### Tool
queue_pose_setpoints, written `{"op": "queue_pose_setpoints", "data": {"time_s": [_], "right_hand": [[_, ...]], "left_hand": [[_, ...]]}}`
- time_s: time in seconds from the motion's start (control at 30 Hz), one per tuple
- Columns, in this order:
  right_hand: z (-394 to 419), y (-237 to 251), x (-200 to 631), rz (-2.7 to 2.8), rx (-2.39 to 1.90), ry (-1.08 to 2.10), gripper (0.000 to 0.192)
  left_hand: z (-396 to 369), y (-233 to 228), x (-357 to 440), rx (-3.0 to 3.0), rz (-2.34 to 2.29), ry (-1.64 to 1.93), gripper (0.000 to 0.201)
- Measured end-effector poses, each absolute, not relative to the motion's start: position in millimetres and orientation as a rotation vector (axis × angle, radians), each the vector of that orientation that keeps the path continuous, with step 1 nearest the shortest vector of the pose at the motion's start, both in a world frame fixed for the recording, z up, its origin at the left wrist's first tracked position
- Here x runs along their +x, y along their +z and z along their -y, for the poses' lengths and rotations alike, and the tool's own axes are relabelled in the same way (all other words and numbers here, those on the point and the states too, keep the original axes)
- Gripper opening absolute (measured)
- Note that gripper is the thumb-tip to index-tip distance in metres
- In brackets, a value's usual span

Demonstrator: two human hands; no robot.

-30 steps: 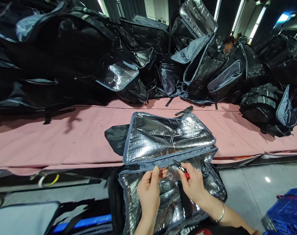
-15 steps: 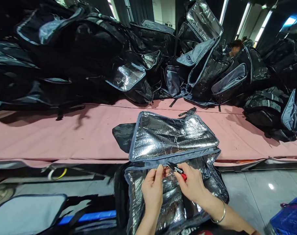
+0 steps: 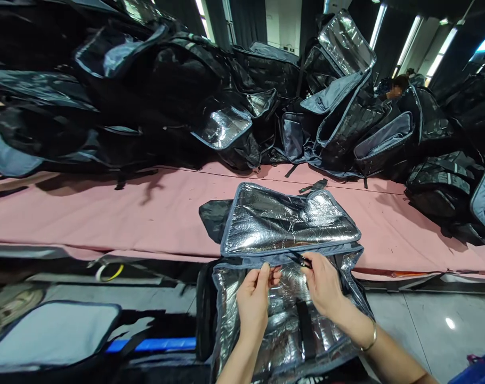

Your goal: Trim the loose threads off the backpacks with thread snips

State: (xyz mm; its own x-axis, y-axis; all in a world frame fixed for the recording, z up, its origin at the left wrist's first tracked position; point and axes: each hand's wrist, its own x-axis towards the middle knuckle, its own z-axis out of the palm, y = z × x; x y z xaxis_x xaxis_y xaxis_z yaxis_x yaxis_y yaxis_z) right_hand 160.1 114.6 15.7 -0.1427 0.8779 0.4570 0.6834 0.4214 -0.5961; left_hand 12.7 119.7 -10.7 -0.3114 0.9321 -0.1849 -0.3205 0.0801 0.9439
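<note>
An open bag with silver foil lining [image 3: 282,314] lies in front of me, its foil-lined lid [image 3: 290,218] folded back onto the pink-covered table. My left hand [image 3: 255,296] is closed in a pinch at the grey fabric edging [image 3: 252,260] by the lid seam. What sits between its fingertips is too small to make out. Thread snips [image 3: 303,260] are gripped in my right hand [image 3: 324,285], their dark tips pointing left along the same edging, apart from the left fingers. Their handle is mostly covered by my right fingers.
The pink table cover [image 3: 166,208] runs across the view. Behind it, several black bags are piled, some with open foil flaps [image 3: 226,127]. Another black bag [image 3: 446,194] stands at the right. A pale panel [image 3: 54,330] lies at lower left. A person [image 3: 396,88] is far back.
My right hand has moved up and away from the left fingers, taking the snips along the edging to the right. The left hand keeps its pinch. The view has shifted slightly left.
</note>
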Motion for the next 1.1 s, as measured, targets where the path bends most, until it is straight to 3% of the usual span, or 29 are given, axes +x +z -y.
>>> {"op": "queue_pose_setpoints", "data": {"time_s": [0.33, 0.57, 0.73, 0.83, 0.97, 1.1], "right_hand": [[-167, 10, 158, 2.158, -1.316, 0.210, 0.039], [-201, 29, 170, 2.166, -1.450, 0.346, 0.024], [-201, 56, 187, 2.174, -1.425, 0.416, 0.008], [-193, 70, 199, 2.184, -1.394, 0.490, 0.008], [-184, 77, 215, 2.217, -1.371, 0.548, 0.005], [-180, 79, 220, 2.231, -1.350, 0.256, 0.018]], "left_hand": [[-120, 0, 7, 0.750, -1.240, 1.394, 0.042], [-115, 41, -47, 1.742, -1.705, 1.575, 0.031], [-153, 64, -76, 2.307, -1.565, 1.282, 0.027], [-171, 65, -69, 2.350, -1.372, 1.187, 0.025], [-178, 61, -46, 2.303, -1.442, 1.174, 0.026], [-177, 59, -29, 2.217, -1.621, 1.078, 0.027]]}}
